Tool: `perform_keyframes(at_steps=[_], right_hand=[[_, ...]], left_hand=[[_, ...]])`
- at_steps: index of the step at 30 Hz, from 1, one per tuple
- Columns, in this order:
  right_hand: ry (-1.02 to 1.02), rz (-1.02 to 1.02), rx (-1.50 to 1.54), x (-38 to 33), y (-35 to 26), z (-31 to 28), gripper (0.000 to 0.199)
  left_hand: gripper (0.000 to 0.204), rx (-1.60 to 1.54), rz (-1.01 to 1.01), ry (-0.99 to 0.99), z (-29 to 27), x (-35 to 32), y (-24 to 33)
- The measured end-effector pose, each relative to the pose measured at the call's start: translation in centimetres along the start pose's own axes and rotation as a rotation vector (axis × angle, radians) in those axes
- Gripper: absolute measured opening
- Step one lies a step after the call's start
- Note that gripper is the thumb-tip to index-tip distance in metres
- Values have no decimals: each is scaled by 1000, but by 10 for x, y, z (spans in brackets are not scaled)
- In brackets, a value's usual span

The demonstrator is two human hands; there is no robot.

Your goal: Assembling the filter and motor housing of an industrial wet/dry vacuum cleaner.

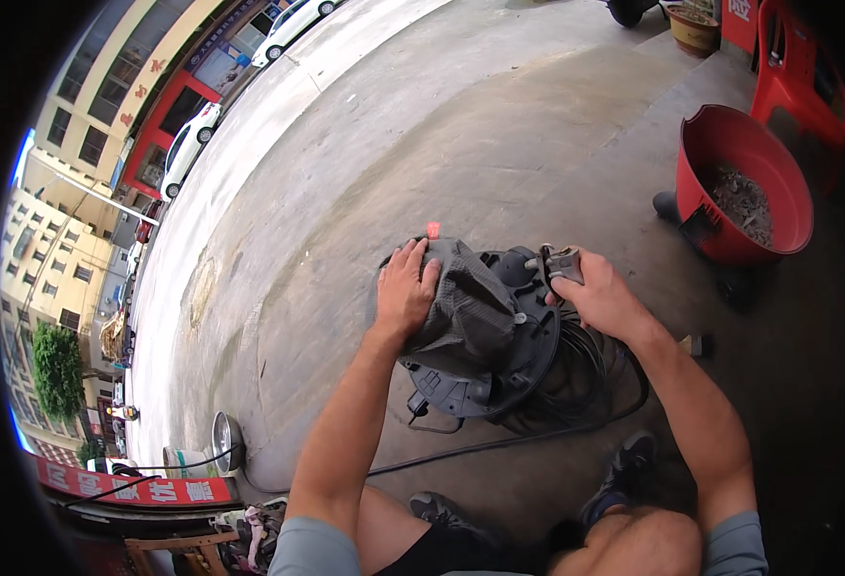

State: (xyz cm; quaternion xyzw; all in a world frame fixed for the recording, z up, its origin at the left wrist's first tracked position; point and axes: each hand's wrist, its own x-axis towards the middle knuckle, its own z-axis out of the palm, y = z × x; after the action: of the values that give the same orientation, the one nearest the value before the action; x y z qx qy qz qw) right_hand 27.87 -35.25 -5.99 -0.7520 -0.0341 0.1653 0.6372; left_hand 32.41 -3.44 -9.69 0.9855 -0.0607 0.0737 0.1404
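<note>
A vacuum cleaner's round black motor head (446, 389) stands on the ground between my feet, a dark grey cloth filter bag (465, 312) over it with a small red tag. My left hand (406, 290) grips the bag's far left side, fingers bent over the fabric. In my right hand (595, 293) is a small grey metal tool (561, 262), perhaps an air blow gun, its short end toward the bag. My fingers hide part of its body. Coiled black cable (585, 379) lies beside the motor head, under my right forearm.
A red tub (797, 206) with grey debris stands at the right, near a red plastic chair (798, 72). One black line (489, 444) runs across the ground to a metal bowl (226, 442) and white bucket (184, 463). Parked cars (192, 149) line the street.
</note>
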Motion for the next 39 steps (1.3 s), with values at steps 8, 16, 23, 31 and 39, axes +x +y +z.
perform_keyframes(at_steps=[8,16,23,31,39], right_hand=[[75,-203,-402,65,-50,47,28],[27,-175,-657,76,-83,86,30],[272,-360,-703,86,-66,80,23],[-80,-134,-476,58,-83,71,24],[-173,-134,-362,18,-66,76,24]], left_hand=[[54,-26,-65,-7,-2,-11,7],[56,-32,-114,1,-3,-14,6],[55,-46,-98,23,-1,-15,7],[54,-83,-112,24,-1,-18,3],[54,-108,-123,23,0,-17,5]])
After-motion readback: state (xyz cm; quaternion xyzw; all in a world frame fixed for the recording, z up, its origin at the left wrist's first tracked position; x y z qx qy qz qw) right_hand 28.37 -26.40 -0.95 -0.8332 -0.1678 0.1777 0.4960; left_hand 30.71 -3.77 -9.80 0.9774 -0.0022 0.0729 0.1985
